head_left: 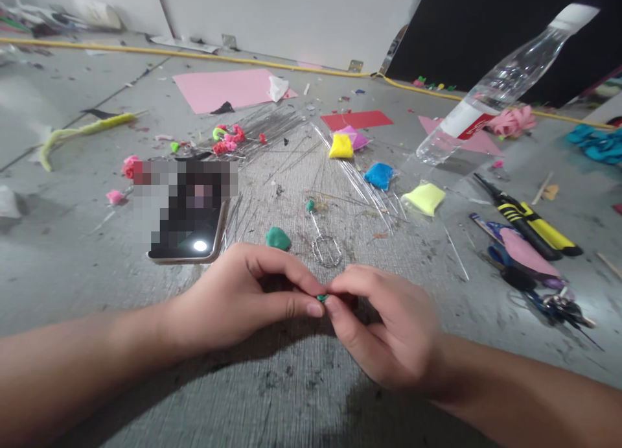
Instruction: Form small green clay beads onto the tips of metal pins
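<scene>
Between the fingertips of both hands is a small piece of green modelling clay (322, 298). My left hand (262, 289) pinches it with thumb and forefinger from the left. From the right, my right hand (383, 318) pinches the same bit, its fingertips touching those of the left. Just beyond the hands lies a bent wire piece (326, 250) with a round, crossed loop and a green clay ball (310, 205) at its far end. A larger lump of green clay (278, 238) rests behind my left hand.
A phone (187, 221) lies at left. Yellow (341, 146), blue (379, 175) and pale yellow (424, 198) clay packets sit among loose wires. A plastic bottle (505, 78) stands at right, with yellow-black pliers (532, 224) nearer. Pink paper (223, 90) lies farther back.
</scene>
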